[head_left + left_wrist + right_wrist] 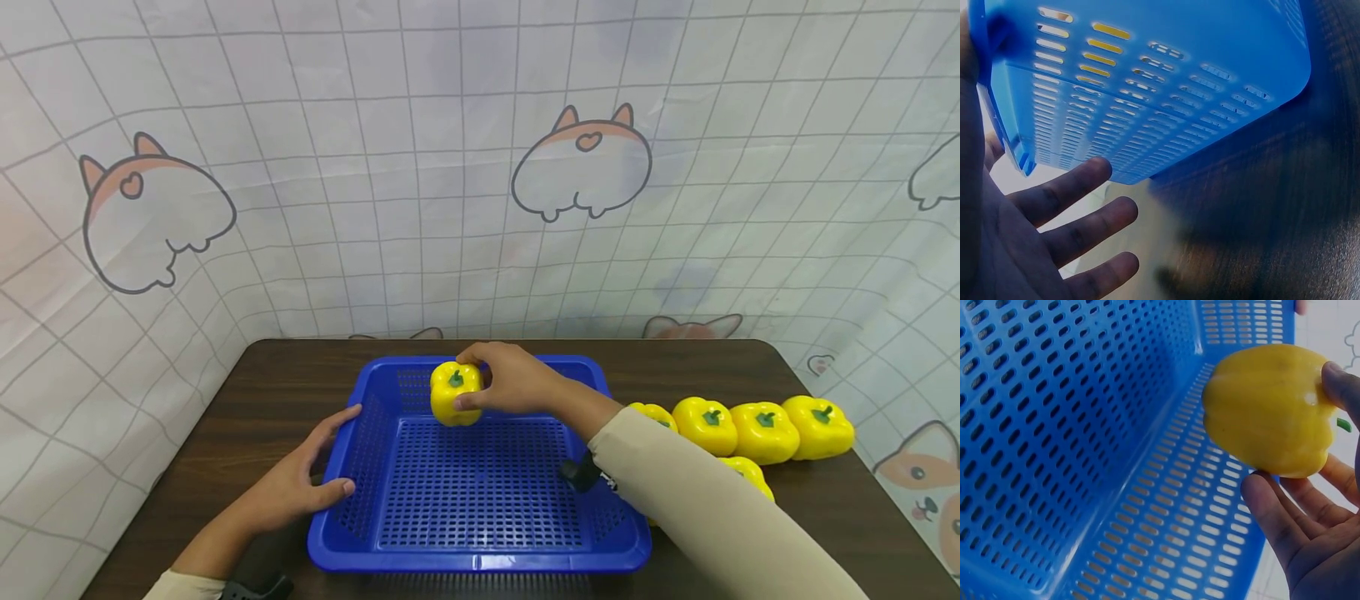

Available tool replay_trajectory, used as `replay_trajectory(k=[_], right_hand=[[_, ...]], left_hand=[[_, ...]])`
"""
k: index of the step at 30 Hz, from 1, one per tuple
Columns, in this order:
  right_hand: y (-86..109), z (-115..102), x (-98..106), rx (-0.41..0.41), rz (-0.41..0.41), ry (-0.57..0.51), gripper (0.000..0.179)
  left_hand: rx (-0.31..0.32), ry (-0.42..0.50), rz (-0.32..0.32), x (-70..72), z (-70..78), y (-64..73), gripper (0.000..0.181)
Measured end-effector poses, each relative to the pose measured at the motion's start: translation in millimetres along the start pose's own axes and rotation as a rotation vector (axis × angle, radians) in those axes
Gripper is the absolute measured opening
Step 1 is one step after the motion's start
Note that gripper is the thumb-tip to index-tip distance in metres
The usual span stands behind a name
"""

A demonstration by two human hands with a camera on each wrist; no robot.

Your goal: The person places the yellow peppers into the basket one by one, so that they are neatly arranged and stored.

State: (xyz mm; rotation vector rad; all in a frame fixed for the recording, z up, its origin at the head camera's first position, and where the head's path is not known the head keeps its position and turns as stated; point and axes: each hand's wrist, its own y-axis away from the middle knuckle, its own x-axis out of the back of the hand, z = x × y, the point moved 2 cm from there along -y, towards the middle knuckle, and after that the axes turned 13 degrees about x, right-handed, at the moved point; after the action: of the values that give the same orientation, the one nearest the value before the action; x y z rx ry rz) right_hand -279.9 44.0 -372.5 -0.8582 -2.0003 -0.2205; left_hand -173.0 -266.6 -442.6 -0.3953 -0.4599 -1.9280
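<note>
A yellow bell pepper (445, 396) with a green stem is held up by my right hand (517, 382), pinched between thumb and fingers. It hangs over the far part of a blue plastic basket (480, 562) with slotted walls and floor. In the right wrist view the pepper (1266, 412) is apart from the basket floor. On the basket's left side, my left hand (296, 483) rests with thumb and forefinger at the rim. Three fingers (1088, 231) spread straight outside the slotted wall in the left wrist view.
To the right of the basket, several yellow bell peppers (765, 432) stand in a row on the dark wooden table (255, 400). Another pepper (750, 475) sits nearer, partly hidden by the right sleeve. A white gridded cloth (420, 208) with animal drawings hangs behind.
</note>
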Motion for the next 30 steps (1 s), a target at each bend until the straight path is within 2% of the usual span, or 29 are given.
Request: replay_trajectory(k=[12,22,30], right_hand=[[-10.9,-4.1,-14.1,0.017,-0.011,0.002,0.071],[-18.7,-7.5,-22.4,0.028,0.001,0.038,0.068],[-25.0,-10.0,-31.8,0.032,-0.025,0.061,0.066]], left_hand=[[0.035,-0.012,0.014,-0.6,-0.4,0.5,0.083],[0.034,-0.014,0.013,-0.5,2.3,0.7,0.083],[0.027,-0.014,0.01,-0.5,-0.2,0.2,0.083]])
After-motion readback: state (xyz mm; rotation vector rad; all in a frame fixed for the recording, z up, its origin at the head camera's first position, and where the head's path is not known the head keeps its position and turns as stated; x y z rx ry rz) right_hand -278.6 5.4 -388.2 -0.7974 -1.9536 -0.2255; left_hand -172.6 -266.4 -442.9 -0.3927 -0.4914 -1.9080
